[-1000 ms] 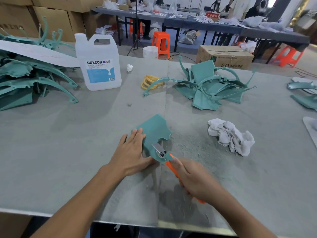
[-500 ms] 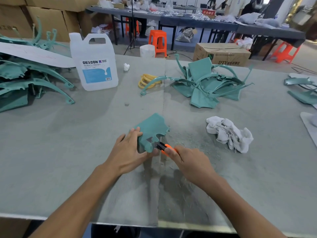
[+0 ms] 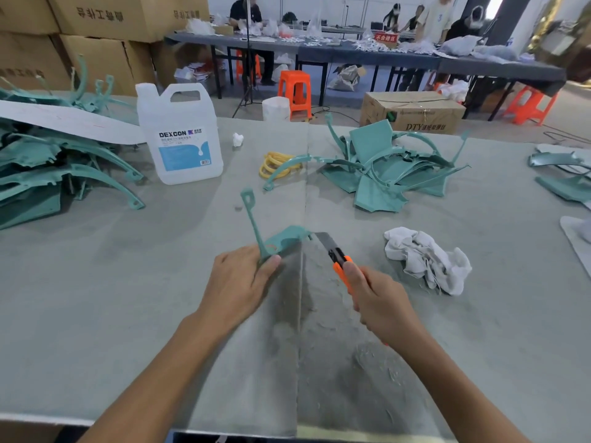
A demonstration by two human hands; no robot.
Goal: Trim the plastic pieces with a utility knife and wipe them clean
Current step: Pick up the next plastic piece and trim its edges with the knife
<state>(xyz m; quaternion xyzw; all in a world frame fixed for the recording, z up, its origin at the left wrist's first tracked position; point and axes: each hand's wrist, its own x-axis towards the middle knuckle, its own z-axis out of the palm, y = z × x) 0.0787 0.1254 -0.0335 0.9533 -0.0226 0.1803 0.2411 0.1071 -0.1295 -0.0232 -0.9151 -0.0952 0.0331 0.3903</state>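
knife (image 3: 336,254) beside piece (image 3: 284,239) edge (rag (image 3: 425,260) near)

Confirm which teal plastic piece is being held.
The plastic piece in the left hand, thin arm sticking up, by the utility knife in the right hand. Others lie in piles.

The right hand (image 3: 380,298) covers most of the handle of the utility knife (image 3: 334,251). The left hand (image 3: 240,282) hides the near edge of the plastic piece (image 3: 284,239).
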